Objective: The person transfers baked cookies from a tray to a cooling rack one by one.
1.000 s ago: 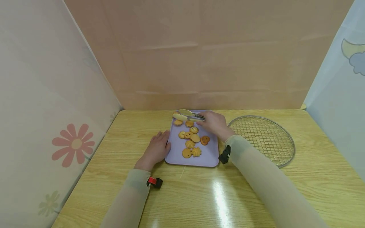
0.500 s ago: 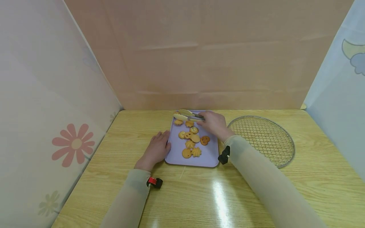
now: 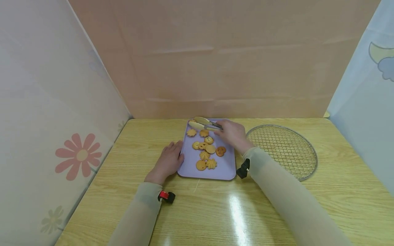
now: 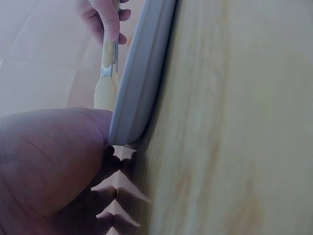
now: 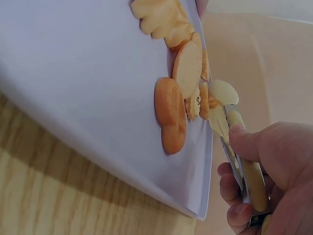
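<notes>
In the head view, my left hand [image 3: 167, 160] lies at the left edge of a lilac tray [image 3: 227, 169], its thumb touching the rim and its fingers stretched out on the table. My right hand [image 3: 233, 134] grips metal tongs [image 3: 215, 125] with cream tips, held over the tray's back left corner. The tips stand apart above a cookie [image 3: 192, 120], mostly hidden by them; whether they touch it I cannot tell. Several cookies lie on the tray, among them flower-shaped ones [image 3: 211, 163], a plain round one [image 3: 210, 149] and a brown pretzel-shaped one [image 3: 220, 151].
A round wire mesh rack [image 3: 283, 150] lies on the wooden table [image 3: 200, 212], right of the tray and partly behind the right forearm. A brown-covered panel [image 3: 215, 68] rises at the table's back edge, with pale panels at both sides.
The tongs have shifted slightly right and back, uncovering more of the flower-shaped cookie below their tips. My left hand stays at the tray's edge.
</notes>
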`<act>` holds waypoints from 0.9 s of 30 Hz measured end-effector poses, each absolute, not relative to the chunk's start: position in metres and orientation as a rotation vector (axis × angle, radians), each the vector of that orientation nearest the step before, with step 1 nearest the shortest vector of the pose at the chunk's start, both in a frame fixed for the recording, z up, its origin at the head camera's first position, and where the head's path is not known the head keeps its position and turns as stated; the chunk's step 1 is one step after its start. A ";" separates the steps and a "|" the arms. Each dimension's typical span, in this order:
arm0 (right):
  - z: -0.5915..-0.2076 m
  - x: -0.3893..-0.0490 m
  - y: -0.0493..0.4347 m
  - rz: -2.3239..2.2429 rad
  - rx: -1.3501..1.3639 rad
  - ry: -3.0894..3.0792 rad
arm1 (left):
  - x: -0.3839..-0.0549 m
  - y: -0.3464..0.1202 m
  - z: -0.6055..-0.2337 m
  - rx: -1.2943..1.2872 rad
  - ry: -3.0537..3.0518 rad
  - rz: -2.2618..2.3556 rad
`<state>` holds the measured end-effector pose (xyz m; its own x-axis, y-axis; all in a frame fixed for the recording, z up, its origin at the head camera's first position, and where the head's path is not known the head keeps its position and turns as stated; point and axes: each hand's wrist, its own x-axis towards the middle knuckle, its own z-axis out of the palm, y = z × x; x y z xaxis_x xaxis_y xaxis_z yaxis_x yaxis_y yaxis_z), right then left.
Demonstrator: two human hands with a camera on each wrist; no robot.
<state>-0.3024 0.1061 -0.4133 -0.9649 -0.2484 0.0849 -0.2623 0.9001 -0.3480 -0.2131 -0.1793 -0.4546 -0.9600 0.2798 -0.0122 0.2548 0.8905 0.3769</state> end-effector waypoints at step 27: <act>-0.391 -0.274 0.149 0.490 0.385 -2.910 | -0.221 -0.179 -0.456 0.419 2.991 0.565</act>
